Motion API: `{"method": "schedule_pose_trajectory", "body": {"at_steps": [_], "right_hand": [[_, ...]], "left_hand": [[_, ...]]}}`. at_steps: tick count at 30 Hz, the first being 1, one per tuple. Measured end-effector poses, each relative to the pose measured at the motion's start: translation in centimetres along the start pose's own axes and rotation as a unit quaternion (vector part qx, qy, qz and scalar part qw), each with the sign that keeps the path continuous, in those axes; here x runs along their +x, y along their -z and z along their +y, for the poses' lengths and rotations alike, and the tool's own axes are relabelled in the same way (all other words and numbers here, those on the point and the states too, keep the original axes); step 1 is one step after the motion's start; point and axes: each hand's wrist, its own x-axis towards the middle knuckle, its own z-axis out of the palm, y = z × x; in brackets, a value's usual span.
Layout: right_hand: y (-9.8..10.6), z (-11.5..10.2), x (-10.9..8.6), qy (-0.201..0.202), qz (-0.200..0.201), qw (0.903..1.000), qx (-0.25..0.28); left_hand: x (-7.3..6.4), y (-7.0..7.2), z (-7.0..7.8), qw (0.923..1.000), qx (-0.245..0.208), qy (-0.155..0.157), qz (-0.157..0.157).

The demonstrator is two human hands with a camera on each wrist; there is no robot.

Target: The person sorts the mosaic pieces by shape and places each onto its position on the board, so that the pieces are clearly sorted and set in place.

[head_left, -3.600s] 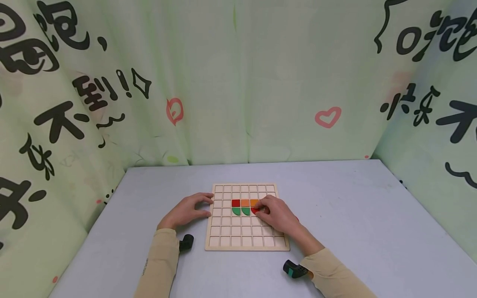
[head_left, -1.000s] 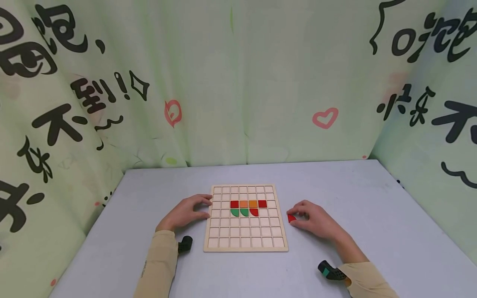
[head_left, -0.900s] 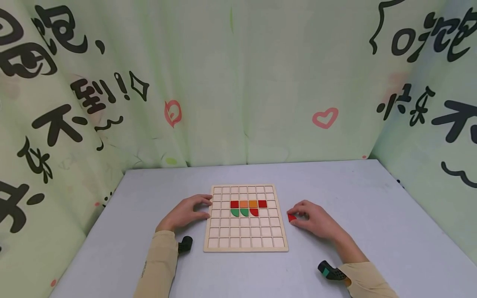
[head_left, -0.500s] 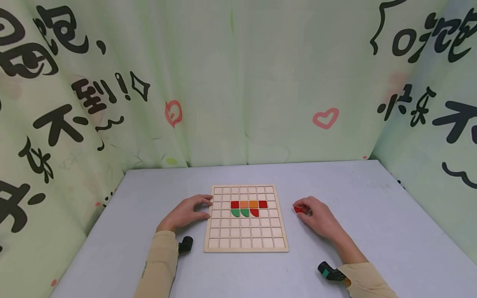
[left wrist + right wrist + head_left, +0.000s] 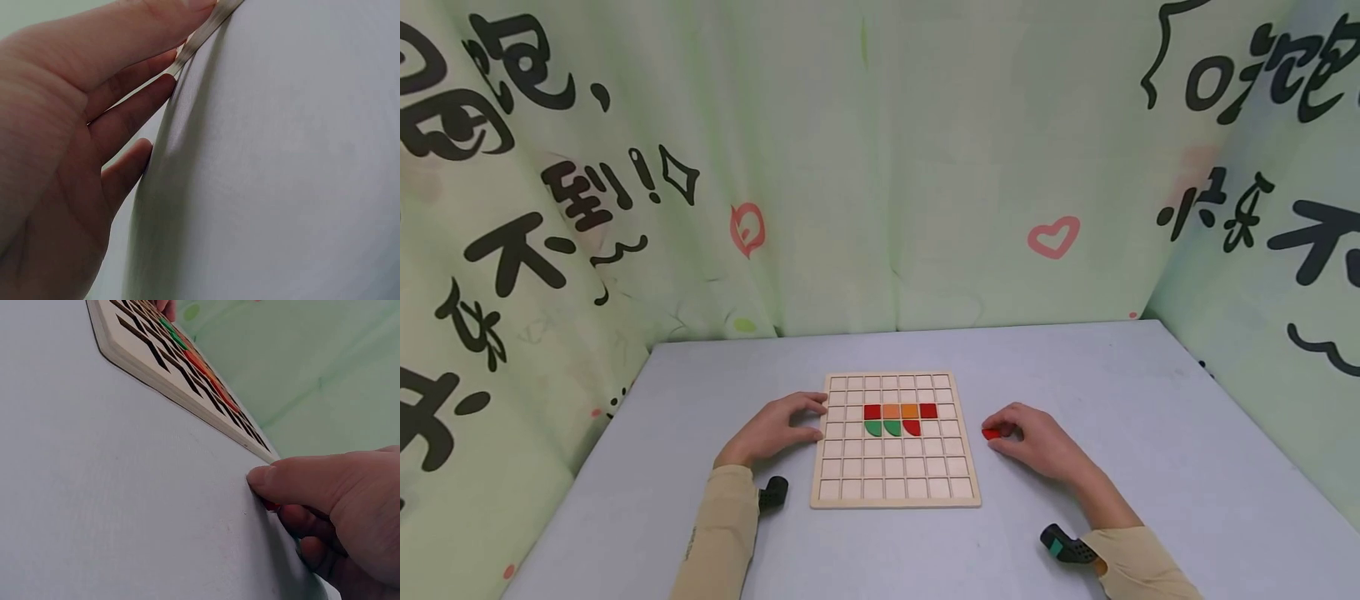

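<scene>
A wooden grid board (image 5: 895,503) lies on the table with coloured tiles in its cells. One row holds a red square (image 5: 872,412), two orange squares (image 5: 900,412) and another red square (image 5: 928,411). Below them sit two green quarter-circle tiles (image 5: 882,428) and a red one (image 5: 912,428). My left hand (image 5: 777,429) touches the board's left edge, thumb and fingers spread apart. Just right of the board, my right hand (image 5: 1032,436) pinches a red tile (image 5: 992,434) between thumb and fingers, low over the table. The fingers hide most of that tile in the right wrist view.
The white table (image 5: 1075,367) extends around the board on all sides. A pale green curtain (image 5: 925,167) with black characters and red hearts hangs behind and at both sides. A black wrist camera (image 5: 1066,545) is on each arm.
Earlier my right hand was over the board at the red quarter-circle. It has since moved right, off the board, and now pinches another red tile, which it lifted, turned and lowered. The left hand stays put.
</scene>
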Motion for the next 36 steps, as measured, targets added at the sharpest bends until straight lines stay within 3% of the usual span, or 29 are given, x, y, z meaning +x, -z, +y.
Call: {"method": "schedule_pose_trajectory", "body": {"at_steps": [10, 25, 36], "right_hand": [[0.14, -0.19, 0.08, -0.012, -0.003, 0.9999, 0.005], [0.03, -0.06, 0.25, -0.026, 0.038, 0.9989, 0.008], [0.06, -0.03, -0.02, -0.032, 0.016, 0.9993, 0.007]], "left_hand": [[0.18, 0.02, -0.03, 0.9998, 0.004, 0.018, 0.003], [0.28, 0.05, -0.29, 1.0, 0.006, -0.005, -0.001], [0.09, -0.04, 0.0, 1.0, -0.003, 0.001, -0.003]]}}
